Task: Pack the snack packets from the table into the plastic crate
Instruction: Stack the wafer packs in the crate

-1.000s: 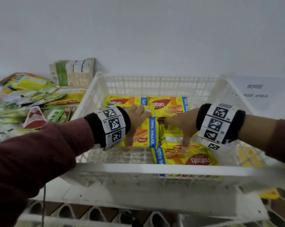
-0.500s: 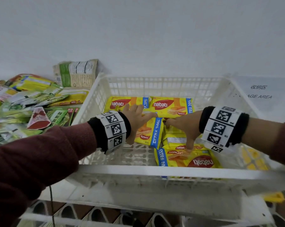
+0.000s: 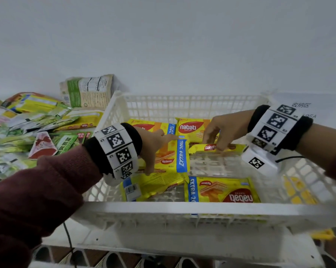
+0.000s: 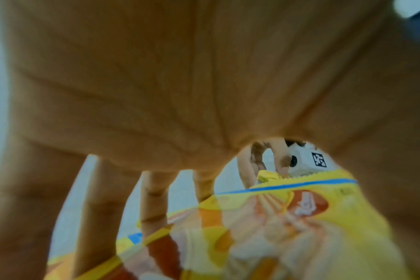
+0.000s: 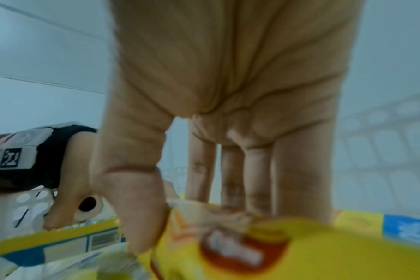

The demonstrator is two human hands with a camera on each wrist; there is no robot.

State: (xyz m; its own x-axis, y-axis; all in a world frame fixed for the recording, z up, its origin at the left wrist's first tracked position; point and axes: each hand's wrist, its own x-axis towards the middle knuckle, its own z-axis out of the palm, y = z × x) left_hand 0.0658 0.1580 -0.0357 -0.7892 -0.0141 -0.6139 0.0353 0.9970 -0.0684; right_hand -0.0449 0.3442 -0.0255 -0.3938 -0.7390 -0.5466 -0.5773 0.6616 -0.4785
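Observation:
A white plastic crate (image 3: 182, 206) holds several yellow Nabati wafer packets. My left hand (image 3: 155, 146) lies spread, fingers straight, on a packet with a blue band (image 3: 180, 157) in the crate's middle. In the left wrist view the fingers (image 4: 153, 204) reach down to that packet (image 4: 300, 227). My right hand (image 3: 221, 130) pinches another yellow packet (image 3: 211, 147) by its top edge, tilted up on its side. The right wrist view shows the thumb (image 5: 144, 217) in front of this packet (image 5: 324, 246) and the fingers behind it. More packets lie at the back (image 3: 190, 128) and front (image 3: 221, 190).
A loose pile of green, yellow and red snack packets (image 3: 37, 132) covers the table left of the crate. A beige and green bag (image 3: 88, 90) leans on the wall. A printed paper sign (image 3: 302, 107) lies right of the crate. Bare crate floor (image 3: 211, 165) shows mid-right.
My right hand has moved back and to the right, tipping its packet up on edge and uncovering the crate floor. The left hand stays on the blue-banded packet.

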